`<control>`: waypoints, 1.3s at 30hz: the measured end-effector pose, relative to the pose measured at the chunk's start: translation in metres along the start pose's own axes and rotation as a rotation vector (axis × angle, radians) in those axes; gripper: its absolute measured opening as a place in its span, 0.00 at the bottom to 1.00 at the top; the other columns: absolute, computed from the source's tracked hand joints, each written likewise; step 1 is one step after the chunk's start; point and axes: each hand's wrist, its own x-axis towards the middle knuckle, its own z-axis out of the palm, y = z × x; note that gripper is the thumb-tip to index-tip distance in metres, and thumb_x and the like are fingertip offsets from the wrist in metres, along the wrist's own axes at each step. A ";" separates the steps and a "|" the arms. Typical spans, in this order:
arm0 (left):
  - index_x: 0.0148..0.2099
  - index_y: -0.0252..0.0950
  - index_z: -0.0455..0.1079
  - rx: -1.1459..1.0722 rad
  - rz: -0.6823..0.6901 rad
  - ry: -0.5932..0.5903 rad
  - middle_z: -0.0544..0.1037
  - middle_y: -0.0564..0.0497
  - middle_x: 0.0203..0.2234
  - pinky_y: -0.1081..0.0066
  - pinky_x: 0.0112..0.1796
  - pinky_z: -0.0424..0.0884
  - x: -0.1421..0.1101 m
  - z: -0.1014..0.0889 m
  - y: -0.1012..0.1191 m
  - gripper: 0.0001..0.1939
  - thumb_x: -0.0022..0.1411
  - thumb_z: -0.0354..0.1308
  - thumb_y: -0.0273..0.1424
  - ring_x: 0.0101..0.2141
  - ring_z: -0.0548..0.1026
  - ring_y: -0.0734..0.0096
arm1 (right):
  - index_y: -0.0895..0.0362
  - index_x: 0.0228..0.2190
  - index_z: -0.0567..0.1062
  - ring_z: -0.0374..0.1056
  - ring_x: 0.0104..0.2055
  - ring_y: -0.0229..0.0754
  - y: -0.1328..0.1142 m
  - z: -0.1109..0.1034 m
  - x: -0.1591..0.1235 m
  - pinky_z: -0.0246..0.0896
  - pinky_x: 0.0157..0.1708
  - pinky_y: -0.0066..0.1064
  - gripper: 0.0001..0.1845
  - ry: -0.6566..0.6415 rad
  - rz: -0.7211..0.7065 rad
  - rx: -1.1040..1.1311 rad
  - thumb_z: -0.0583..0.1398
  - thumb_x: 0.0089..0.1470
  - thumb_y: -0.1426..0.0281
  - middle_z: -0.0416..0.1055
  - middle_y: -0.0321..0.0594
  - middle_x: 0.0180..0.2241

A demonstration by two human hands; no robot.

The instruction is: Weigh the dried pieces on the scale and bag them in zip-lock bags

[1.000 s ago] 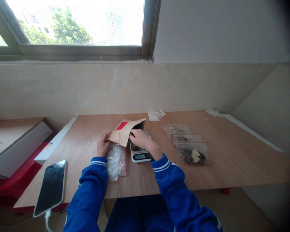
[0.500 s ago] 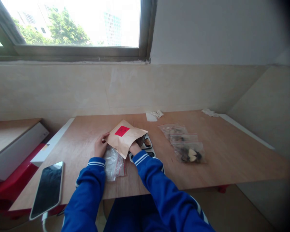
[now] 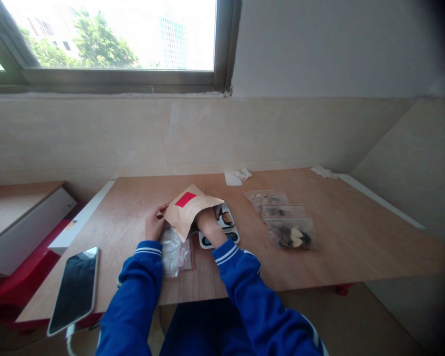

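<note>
My left hand (image 3: pixel 156 221) is closed on the left end of a brown paper bag (image 3: pixel 193 210) that bears a red label (image 3: pixel 186 199). The bag's mouth faces right, and my right hand (image 3: pixel 208 223) reaches into it; its fingers are hidden inside. Just right of the bag's mouth, partly covered, sits a small digital scale (image 3: pixel 231 234) with a brown piece (image 3: pixel 226 218) on its dark platform. Beneath my left hand and the bag lie clear zip bags (image 3: pixel 174 254) with red seal lines.
Several filled zip bags (image 3: pixel 289 232) with dark and pale dried pieces overlap on the table (image 3: pixel 252 277) to the right. A phone (image 3: pixel 74 289) with a cable lies at the left edge. Crumpled tissue (image 3: pixel 242 174) and white paper (image 3: pixel 233 179) are near the wall.
My right hand has shifted so more of its back and wrist shows at the bag's mouth. The bag has tilted slightly, uncovering more of the scale. My left hand stays in place.
</note>
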 end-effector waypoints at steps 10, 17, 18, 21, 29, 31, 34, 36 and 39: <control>0.47 0.36 0.73 0.013 0.018 -0.015 0.78 0.45 0.46 0.64 0.44 0.70 -0.001 0.001 0.000 0.19 0.52 0.57 0.33 0.47 0.74 0.59 | 0.58 0.38 0.78 0.72 0.43 0.48 -0.023 -0.044 -0.037 0.65 0.47 0.35 0.18 -0.085 0.020 -0.206 0.52 0.53 0.83 0.77 0.49 0.40; 0.47 0.35 0.73 0.064 0.011 -0.010 0.79 0.45 0.43 0.63 0.44 0.70 0.002 0.002 -0.008 0.19 0.51 0.55 0.30 0.44 0.75 0.59 | 0.51 0.42 0.77 0.69 0.48 0.42 -0.020 -0.080 -0.049 0.64 0.50 0.35 0.16 0.186 -0.098 0.152 0.51 0.60 0.75 0.76 0.39 0.42; 0.46 0.35 0.73 0.071 0.014 -0.010 0.79 0.45 0.43 0.63 0.45 0.70 0.003 0.001 -0.008 0.19 0.51 0.54 0.30 0.44 0.75 0.60 | 0.51 0.41 0.77 0.70 0.47 0.41 -0.018 -0.084 -0.050 0.64 0.50 0.34 0.14 0.266 -0.073 0.229 0.52 0.61 0.72 0.76 0.38 0.42; 0.46 0.35 0.73 0.092 0.017 -0.010 0.79 0.47 0.42 0.65 0.45 0.70 0.003 0.001 -0.007 0.19 0.51 0.53 0.30 0.43 0.75 0.61 | 0.53 0.40 0.76 0.71 0.44 0.41 -0.005 -0.089 -0.056 0.66 0.47 0.34 0.11 0.476 0.050 0.437 0.54 0.60 0.67 0.76 0.39 0.40; 0.42 0.33 0.73 0.152 0.013 -0.011 0.79 0.46 0.35 0.66 0.40 0.70 0.005 0.002 -0.012 0.18 0.53 0.55 0.39 0.37 0.76 0.61 | 0.59 0.36 0.75 0.73 0.36 0.44 0.064 -0.059 -0.096 0.70 0.33 0.34 0.15 0.453 0.420 0.739 0.62 0.49 0.61 0.77 0.45 0.35; 0.42 0.32 0.73 0.163 0.001 -0.018 0.79 0.46 0.34 0.67 0.38 0.70 0.006 0.002 -0.011 0.21 0.55 0.55 0.43 0.35 0.76 0.61 | 0.59 0.36 0.76 0.73 0.33 0.45 0.071 -0.050 -0.106 0.70 0.29 0.34 0.16 0.402 0.483 0.718 0.62 0.48 0.61 0.77 0.46 0.34; 0.45 0.32 0.72 0.182 -0.010 -0.020 0.79 0.45 0.35 0.67 0.37 0.70 0.005 0.002 -0.010 0.23 0.56 0.54 0.46 0.34 0.76 0.60 | 0.59 0.36 0.77 0.72 0.31 0.45 0.073 -0.043 -0.112 0.68 0.27 0.33 0.16 0.374 0.511 0.607 0.60 0.49 0.62 0.76 0.46 0.33; 0.45 0.33 0.72 0.183 -0.008 -0.016 0.79 0.45 0.35 0.67 0.36 0.70 0.005 0.002 -0.009 0.24 0.57 0.53 0.47 0.34 0.76 0.61 | 0.58 0.35 0.77 0.72 0.32 0.45 0.072 -0.040 -0.111 0.68 0.29 0.34 0.14 0.386 0.487 0.528 0.59 0.49 0.63 0.77 0.45 0.32; 0.44 0.33 0.72 0.175 0.000 -0.014 0.79 0.45 0.34 0.67 0.36 0.70 0.005 0.002 -0.009 0.24 0.57 0.53 0.47 0.33 0.75 0.61 | 0.58 0.35 0.77 0.72 0.34 0.45 0.069 -0.037 -0.106 0.68 0.34 0.35 0.12 0.392 0.427 0.437 0.57 0.51 0.67 0.76 0.45 0.33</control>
